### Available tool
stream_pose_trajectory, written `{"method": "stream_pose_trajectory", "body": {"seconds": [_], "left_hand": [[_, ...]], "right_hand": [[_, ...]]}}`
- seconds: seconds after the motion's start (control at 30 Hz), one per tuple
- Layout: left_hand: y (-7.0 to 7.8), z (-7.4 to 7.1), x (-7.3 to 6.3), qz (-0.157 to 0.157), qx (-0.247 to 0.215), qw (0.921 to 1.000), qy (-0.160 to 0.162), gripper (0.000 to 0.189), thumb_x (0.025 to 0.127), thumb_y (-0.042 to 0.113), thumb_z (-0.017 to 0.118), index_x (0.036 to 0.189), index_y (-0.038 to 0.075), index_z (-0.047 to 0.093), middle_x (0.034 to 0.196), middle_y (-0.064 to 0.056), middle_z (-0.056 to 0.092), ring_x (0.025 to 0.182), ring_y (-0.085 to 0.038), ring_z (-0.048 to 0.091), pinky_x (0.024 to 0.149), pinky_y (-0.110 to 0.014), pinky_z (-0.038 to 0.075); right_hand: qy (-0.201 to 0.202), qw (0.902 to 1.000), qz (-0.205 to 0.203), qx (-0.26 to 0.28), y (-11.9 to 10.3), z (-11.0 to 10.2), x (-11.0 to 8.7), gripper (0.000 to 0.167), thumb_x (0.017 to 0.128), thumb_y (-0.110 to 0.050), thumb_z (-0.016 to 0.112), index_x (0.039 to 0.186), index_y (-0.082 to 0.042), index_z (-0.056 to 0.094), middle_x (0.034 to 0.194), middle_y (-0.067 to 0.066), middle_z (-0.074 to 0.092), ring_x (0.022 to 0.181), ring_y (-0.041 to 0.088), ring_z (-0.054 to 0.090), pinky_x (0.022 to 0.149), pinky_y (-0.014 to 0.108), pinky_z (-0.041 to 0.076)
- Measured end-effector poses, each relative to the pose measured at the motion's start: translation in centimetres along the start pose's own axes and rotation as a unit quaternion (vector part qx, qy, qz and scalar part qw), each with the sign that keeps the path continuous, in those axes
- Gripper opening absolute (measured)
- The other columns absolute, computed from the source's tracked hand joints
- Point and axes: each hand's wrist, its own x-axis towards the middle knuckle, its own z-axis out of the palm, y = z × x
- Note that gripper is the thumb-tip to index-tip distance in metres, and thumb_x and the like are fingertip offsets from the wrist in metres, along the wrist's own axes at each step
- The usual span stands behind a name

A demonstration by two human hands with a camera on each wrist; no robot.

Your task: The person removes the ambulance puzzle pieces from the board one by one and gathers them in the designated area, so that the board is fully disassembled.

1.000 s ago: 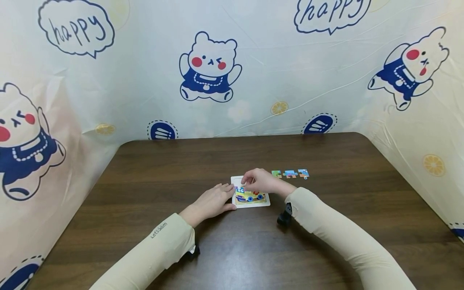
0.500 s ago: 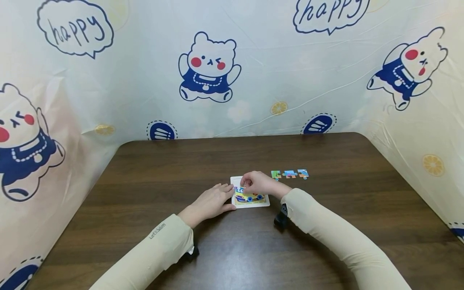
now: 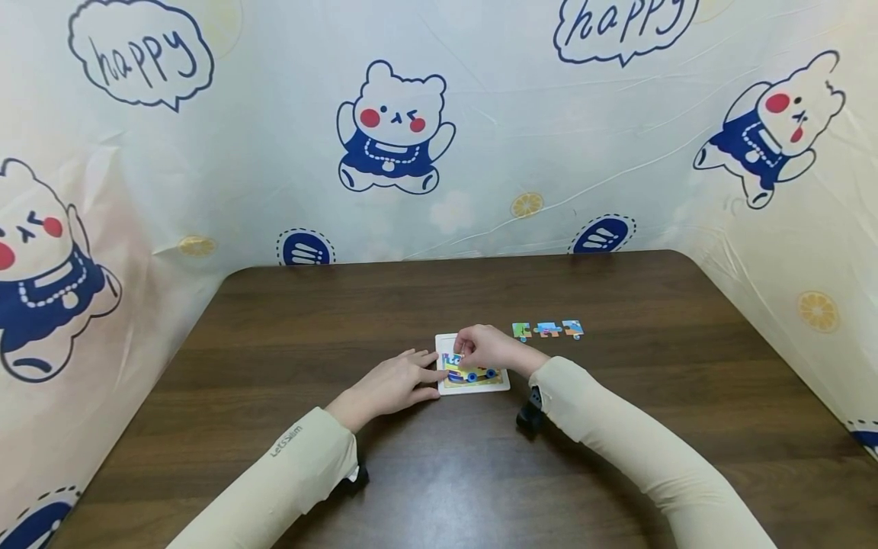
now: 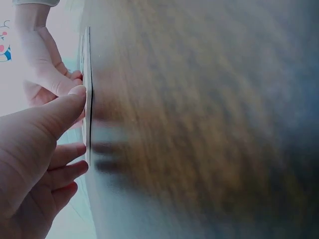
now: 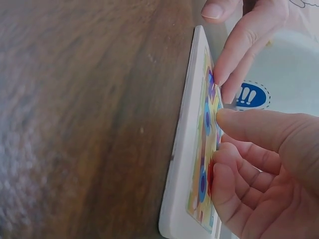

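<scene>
A small jigsaw puzzle in a white tray (image 3: 475,391), showing a yellow vehicle with blue wheels, lies mid-table. My left hand (image 3: 392,383) is at the tray's left side, its index finger reaching over the edge onto the picture. In the left wrist view the thumb and other fingertips of that hand are close along the tray's edge. From the right, my right hand (image 3: 492,348) covers the picture's upper part. Its thumb and curled index finger pinch a puzzle piece (image 5: 220,131) low against the picture; most of the piece is hidden by the fingers.
Three loose puzzle pieces lie in a row beyond the right hand: a green one (image 3: 521,331), a blue one (image 3: 548,329) and another blue one (image 3: 572,328). A patterned cloth (image 3: 480,152) hangs behind the brown table (image 3: 439,473).
The left hand has drawn back slightly to the left, and its index finger now reaches onto the picture. The right hand has shifted a little left and toward the near side, still over the puzzle.
</scene>
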Motion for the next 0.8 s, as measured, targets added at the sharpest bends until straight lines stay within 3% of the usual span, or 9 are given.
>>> {"method": "stream_pose_trajectory", "body": {"seconds": [0.6,0.8], "left_hand": [[0.46,-0.31,0.17,-0.001,0.015,0.9998,-0.011,0.035,0.090,0.029,0.061,0.121,0.013,0.063,0.128,-0.020,0.050,0.119,-0.035,0.045,0.100,-0.045,0.034],[0.59,-0.38,0.20,-0.014,0.012,0.9997,-0.018,0.035,0.089,0.029,0.061,0.121,0.014,0.063,0.129,-0.020,0.050,0.119,-0.035,0.046,0.098,-0.046,0.035]], "right_hand": [[0.011,0.9998,-0.007,0.016,-0.06,-0.19,0.14,0.009,0.082,-0.003,0.066,0.090,-0.004,0.060,0.078,0.001,0.054,0.061,0.013,0.048,0.056,0.024,0.042],[0.035,0.9974,0.020,0.060,-0.02,-0.11,0.11,0.008,0.085,-0.005,0.064,0.092,-0.004,0.060,0.081,0.003,0.056,0.067,0.015,0.051,0.057,0.025,0.044]]}}
